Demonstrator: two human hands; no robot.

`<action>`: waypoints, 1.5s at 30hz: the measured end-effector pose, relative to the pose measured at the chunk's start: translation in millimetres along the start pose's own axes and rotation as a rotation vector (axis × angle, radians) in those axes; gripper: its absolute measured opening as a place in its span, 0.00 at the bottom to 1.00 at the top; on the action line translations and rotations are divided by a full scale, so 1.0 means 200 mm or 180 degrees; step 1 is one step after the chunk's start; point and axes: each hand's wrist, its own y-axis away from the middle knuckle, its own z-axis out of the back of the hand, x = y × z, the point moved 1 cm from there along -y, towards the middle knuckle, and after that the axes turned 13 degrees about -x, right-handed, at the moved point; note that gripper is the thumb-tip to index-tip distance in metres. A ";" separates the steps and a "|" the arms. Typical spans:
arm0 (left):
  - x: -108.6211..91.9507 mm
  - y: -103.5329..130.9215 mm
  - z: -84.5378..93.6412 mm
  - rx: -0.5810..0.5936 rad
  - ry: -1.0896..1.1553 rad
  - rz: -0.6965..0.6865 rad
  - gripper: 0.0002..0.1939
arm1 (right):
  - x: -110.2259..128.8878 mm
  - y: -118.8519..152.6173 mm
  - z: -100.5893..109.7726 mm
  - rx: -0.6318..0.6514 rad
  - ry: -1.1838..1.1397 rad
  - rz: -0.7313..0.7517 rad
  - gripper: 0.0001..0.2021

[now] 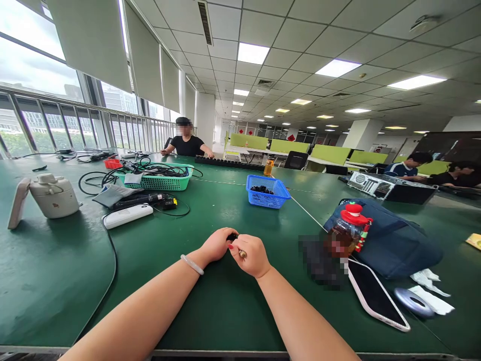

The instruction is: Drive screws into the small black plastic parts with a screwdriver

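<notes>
Both of my hands meet over the middle of the green table (180, 296). My left hand (220, 244), with a pale bangle (192, 264) on its wrist, is closed around a small black object (233, 237), mostly hidden by the fingers. My right hand (250, 254) is a fist beside it, wrapped round a thin tool with a brass-coloured round end (242, 254); the tool's other end is hidden near the black object. Beyond my hands stands a blue basket (267, 200) holding small black pieces (262, 189).
Left are a green basket (165, 183) of cables, a white device (128, 215) and a beige jug (55, 195). Right are a red-lidded bottle (343, 233), a dark blue bag (398, 240), a phone (376, 293) and a computer case (391, 188). A person (186, 143) sits across the table.
</notes>
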 end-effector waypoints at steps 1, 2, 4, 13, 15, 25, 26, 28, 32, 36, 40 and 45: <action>0.00 0.00 0.00 0.0001 -0.0006 0.0020 0.18 | 0.00 0.00 0.00 0.0009 -0.0015 -0.0011 0.23; 0.00 0.00 0.00 0.0004 -0.0015 0.0042 0.18 | 0.00 0.00 0.00 0.0013 -0.0031 -0.0027 0.23; -0.01 0.00 0.00 0.0010 -0.0035 0.0092 0.18 | -0.01 0.00 0.01 0.0010 -0.0062 -0.0080 0.23; -0.03 0.00 0.02 -0.0010 -0.0024 0.0197 0.19 | -0.02 0.01 0.00 0.0047 -0.0043 -0.0192 0.24; -0.03 0.00 0.02 -0.0009 -0.0010 0.0174 0.19 | -0.02 0.01 0.00 0.0074 0.0001 -0.0132 0.24; 0.02 -0.02 -0.01 -0.0052 -0.0043 0.0236 0.21 | 0.04 0.01 -0.04 0.0395 0.0181 0.0558 0.21; 0.02 -0.01 -0.01 -0.0072 -0.0022 0.0189 0.20 | 0.04 0.01 -0.04 0.0362 0.0165 0.0490 0.21; 0.02 -0.01 -0.01 -0.0098 0.0026 0.0074 0.20 | 0.02 0.00 -0.03 0.0248 0.0095 0.0238 0.21; 0.02 -0.01 -0.01 -0.0182 0.0016 0.0037 0.15 | -0.03 0.00 0.00 -0.0107 -0.0274 -0.0775 0.22; 0.01 -0.01 0.00 -0.0146 -0.0069 0.0174 0.14 | -0.09 0.02 0.00 -0.0736 -0.0782 -0.1974 0.24; 0.01 -0.01 0.00 -0.0121 -0.0104 0.0203 0.15 | -0.13 0.03 0.01 -0.0999 -0.1004 -0.2434 0.27; 0.02 -0.01 -0.01 -0.0133 -0.0063 0.0169 0.14 | -0.10 0.02 0.02 -0.0670 -0.0770 -0.1863 0.26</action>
